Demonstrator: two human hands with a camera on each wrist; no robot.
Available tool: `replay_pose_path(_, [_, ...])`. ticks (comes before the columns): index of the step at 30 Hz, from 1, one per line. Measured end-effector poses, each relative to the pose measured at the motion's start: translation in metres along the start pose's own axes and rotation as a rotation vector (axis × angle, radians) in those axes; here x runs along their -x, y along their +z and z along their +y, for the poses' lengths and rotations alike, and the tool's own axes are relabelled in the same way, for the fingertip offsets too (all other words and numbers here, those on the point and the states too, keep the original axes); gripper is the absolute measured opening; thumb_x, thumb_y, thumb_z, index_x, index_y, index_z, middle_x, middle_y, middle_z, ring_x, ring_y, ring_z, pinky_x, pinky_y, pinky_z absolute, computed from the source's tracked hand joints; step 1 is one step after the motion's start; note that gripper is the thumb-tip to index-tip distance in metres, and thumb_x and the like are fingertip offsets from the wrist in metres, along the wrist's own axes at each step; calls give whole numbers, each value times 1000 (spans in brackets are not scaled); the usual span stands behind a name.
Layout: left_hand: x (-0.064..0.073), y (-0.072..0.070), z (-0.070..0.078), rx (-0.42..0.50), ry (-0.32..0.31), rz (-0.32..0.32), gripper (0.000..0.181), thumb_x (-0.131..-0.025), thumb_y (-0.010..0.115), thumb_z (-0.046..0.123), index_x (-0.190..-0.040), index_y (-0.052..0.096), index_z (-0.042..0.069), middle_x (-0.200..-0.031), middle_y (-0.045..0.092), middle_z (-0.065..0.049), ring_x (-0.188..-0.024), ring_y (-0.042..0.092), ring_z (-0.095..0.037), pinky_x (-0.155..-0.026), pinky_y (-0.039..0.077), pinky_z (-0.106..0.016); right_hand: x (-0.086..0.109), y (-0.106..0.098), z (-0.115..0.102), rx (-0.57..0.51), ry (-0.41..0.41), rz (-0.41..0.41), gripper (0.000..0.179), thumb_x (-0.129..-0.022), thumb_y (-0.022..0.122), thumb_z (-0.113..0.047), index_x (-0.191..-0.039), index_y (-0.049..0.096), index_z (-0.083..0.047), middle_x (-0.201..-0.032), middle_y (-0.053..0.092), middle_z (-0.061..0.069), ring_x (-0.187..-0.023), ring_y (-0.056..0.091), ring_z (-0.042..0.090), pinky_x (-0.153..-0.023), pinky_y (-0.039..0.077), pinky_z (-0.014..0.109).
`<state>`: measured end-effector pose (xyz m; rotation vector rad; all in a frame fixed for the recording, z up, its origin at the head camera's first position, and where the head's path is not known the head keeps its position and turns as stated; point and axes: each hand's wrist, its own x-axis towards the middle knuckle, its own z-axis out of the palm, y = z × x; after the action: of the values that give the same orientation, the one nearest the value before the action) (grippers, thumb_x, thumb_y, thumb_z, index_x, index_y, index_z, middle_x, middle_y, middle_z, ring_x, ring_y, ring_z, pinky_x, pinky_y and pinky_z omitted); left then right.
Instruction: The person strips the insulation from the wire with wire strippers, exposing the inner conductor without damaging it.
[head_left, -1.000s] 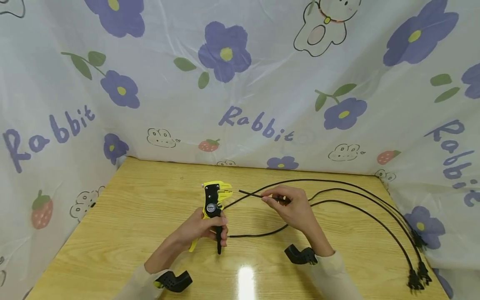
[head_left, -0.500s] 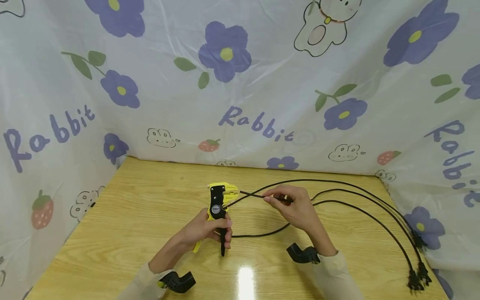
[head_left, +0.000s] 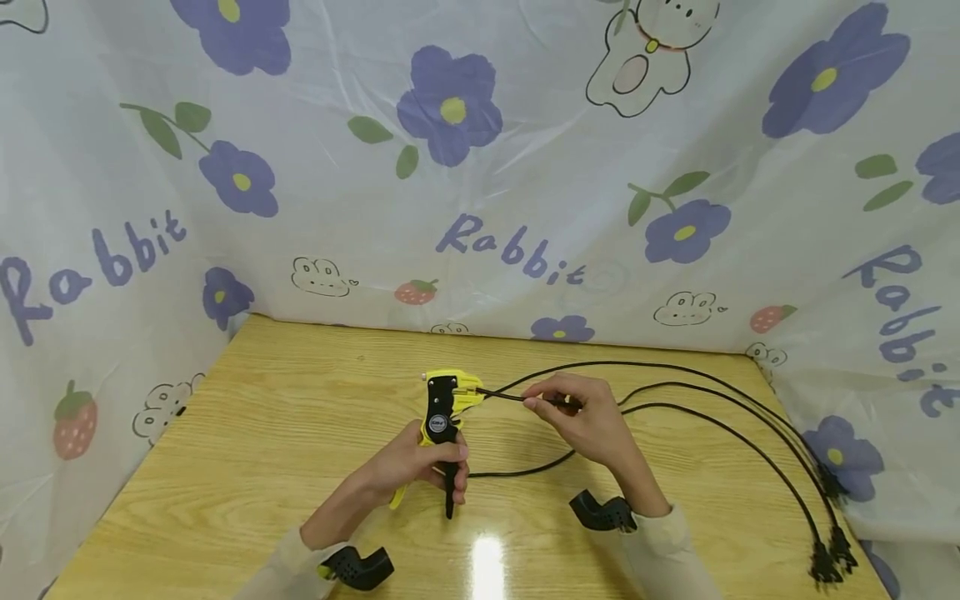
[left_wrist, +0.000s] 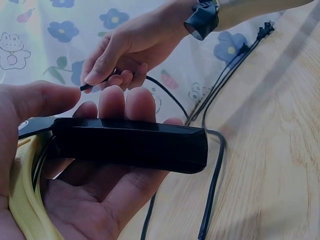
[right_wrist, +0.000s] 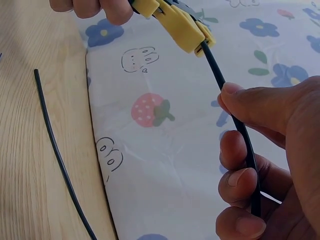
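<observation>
My left hand grips a yellow-and-black wire stripper, held upright over the table with its mouth facing right. In the left wrist view its black handle lies across the fingers, beside the yellow lever. Thumb and fingers of my right hand pinch a black power cord near its cut end. That end enters the mouth of the stripper, where its tip is hidden. The right wrist view shows the cord running straight into the yellow head.
Two more black cords lie on the wooden table; one loose end shows in the right wrist view. Their plugs gather at the right edge. A patterned curtain walls the back and sides.
My left hand has brought the wire stripper rightward and slightly down. The cord's end, earlier just outside the mouth, now sits inside it. My right hand has hardly moved.
</observation>
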<state>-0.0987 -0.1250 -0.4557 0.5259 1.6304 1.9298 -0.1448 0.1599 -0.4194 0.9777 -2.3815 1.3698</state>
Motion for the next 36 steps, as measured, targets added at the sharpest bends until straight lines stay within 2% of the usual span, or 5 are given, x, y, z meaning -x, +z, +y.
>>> replay_pose_path(20, [-5,7,0,2,1,-25,17,-103,58,15,-102,57,-2,-78,70,-3,-68,74,-20,-73,66,-47,-1,-5,-3,7,-13,-6,10,-96,74,-17,-101,80,-21,-82,70,-7,-53,40,5,-49,36,20])
replay_pose_path(32, [-7,10,3,4,6,-50,15,-103,59,18,-99,62,3,-78,69,-2,-69,74,-19,-74,66,-45,-1,-8,-7,20,-10,7,8,-96,74,-17,-101,80,-18,-83,71,-7,-53,40,5,-49,36,19])
replay_pose_path(36, [-8,11,4,7,4,-47,17,-103,59,17,-99,60,1,-77,69,-3,-68,74,-19,-73,66,-45,-1,-9,-7,14,-16,6,8,-96,73,-16,-101,80,-19,-83,71,-6,-53,40,6,-49,36,19])
